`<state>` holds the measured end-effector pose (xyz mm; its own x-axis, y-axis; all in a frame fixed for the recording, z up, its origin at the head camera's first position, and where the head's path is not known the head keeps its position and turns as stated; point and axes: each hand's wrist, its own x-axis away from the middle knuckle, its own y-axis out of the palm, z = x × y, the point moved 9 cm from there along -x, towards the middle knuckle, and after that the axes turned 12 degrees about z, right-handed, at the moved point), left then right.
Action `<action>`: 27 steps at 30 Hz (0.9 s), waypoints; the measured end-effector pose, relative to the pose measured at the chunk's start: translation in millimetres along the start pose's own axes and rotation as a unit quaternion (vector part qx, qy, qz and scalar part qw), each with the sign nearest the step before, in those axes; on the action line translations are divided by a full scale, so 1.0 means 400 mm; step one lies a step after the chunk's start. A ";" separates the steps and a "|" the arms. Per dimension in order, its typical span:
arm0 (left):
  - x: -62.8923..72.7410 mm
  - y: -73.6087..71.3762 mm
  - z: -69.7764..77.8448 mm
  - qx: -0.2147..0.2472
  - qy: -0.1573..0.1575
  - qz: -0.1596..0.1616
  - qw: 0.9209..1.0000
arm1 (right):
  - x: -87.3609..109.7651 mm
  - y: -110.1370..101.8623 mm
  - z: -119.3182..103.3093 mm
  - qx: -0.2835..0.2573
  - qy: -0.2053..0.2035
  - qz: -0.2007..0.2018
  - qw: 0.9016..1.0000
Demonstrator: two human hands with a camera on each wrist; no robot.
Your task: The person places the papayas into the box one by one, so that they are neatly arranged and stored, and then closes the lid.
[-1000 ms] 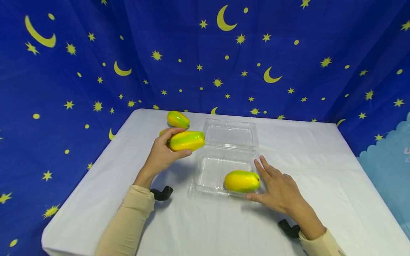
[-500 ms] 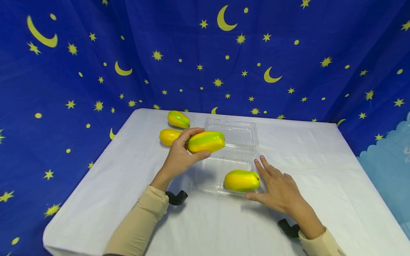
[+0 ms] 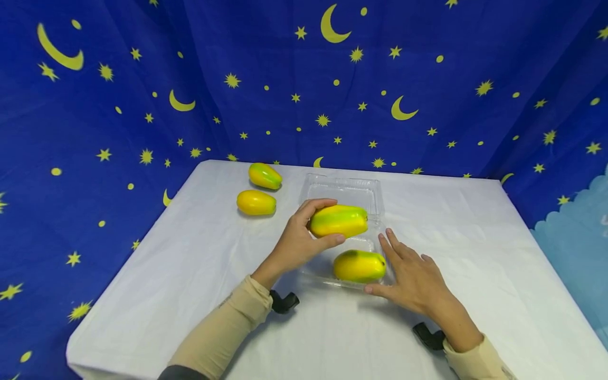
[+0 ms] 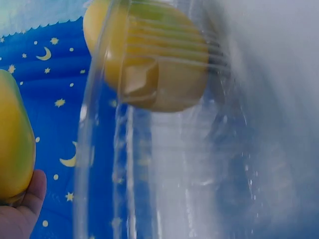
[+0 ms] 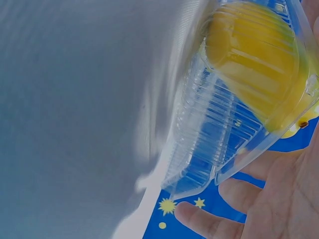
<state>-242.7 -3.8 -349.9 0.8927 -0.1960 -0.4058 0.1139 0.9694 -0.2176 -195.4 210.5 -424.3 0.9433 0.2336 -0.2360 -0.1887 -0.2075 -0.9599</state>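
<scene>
My left hand (image 3: 295,244) grips a yellow-green papaya (image 3: 339,220), thumb below and fingers over the top, above the clear plastic clamshell box (image 3: 323,279). Inside the box's near half, on the right, lies a second papaya (image 3: 359,266), seen through the ribbed wall in both wrist views. My right hand (image 3: 418,282) is at the box's right side with fingers spread and fairly straight, thumb at the near corner. In the left wrist view the held papaya (image 4: 14,137) shows at the left edge, with fingertips under it.
Two more papayas, one at the back (image 3: 265,176) and one nearer (image 3: 256,202), lie on the white-clothed table (image 3: 190,295) left of the box. The box's open lid (image 3: 342,191) lies flat toward the back. A blue star-and-moon curtain (image 3: 266,68) hangs behind the table.
My left hand has carried its papaya rightward and slightly nearer, from beside the box to over it. The papaya behind that hand is now uncovered. My right hand has stayed in place.
</scene>
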 end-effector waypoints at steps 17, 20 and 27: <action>-0.016 0.090 -0.042 -0.032 -0.039 -0.016 0.999 | 0.002 0.000 0.004 0.004 0.001 0.002 1.000; -0.017 0.099 -0.050 -0.042 -0.038 -0.014 0.998 | 0.001 0.000 0.003 0.003 -0.001 0.003 1.000; -0.013 0.116 -0.085 -0.066 -0.060 -0.014 0.996 | 0.000 0.001 0.002 0.001 -0.002 -0.004 1.000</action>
<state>-256.7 37.1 -388.0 0.9369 -0.1956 -0.2899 0.0879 0.9341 -0.3460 -195.8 211.1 -424.8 0.9434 0.2392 -0.2298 -0.1824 -0.2046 -0.9617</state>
